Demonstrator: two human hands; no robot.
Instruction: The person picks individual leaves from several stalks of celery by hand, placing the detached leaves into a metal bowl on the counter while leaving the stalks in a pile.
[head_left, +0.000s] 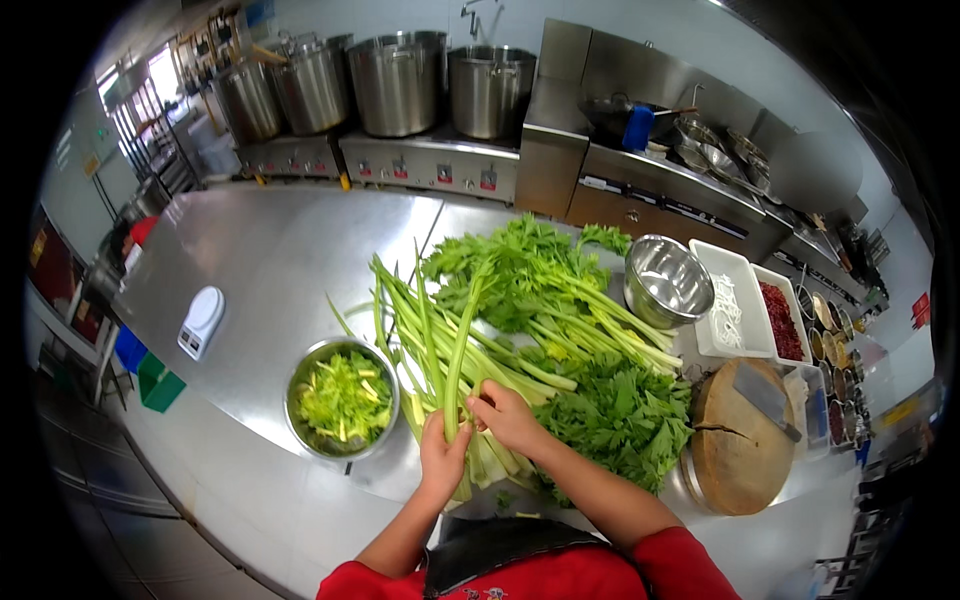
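My left hand (441, 459) grips a celery stalk (463, 345) near its base, and the stalk points away from me with its leafy end up. Close beside it, the fingers and thumb of my right hand (510, 418) pinch at the stalk's side; exactly what they pinch is partly hidden. Under both hands lies a heap of celery stems (427, 322), with trimmed pale bases toward me. Cut celery leaves (611, 420) pile up to the right. On the left stands a steel bowl (291, 421) holding torn light-green leaves and short stem pieces (345, 397).
A steel worktable (300, 247) carries a white kitchen scale (202, 319) at left. At right are a steel bowl (664, 277), white trays (709, 259), and a round wooden chopping block (731, 472) with a cleaver (761, 394). Stockpots (397, 86) line the back stove.
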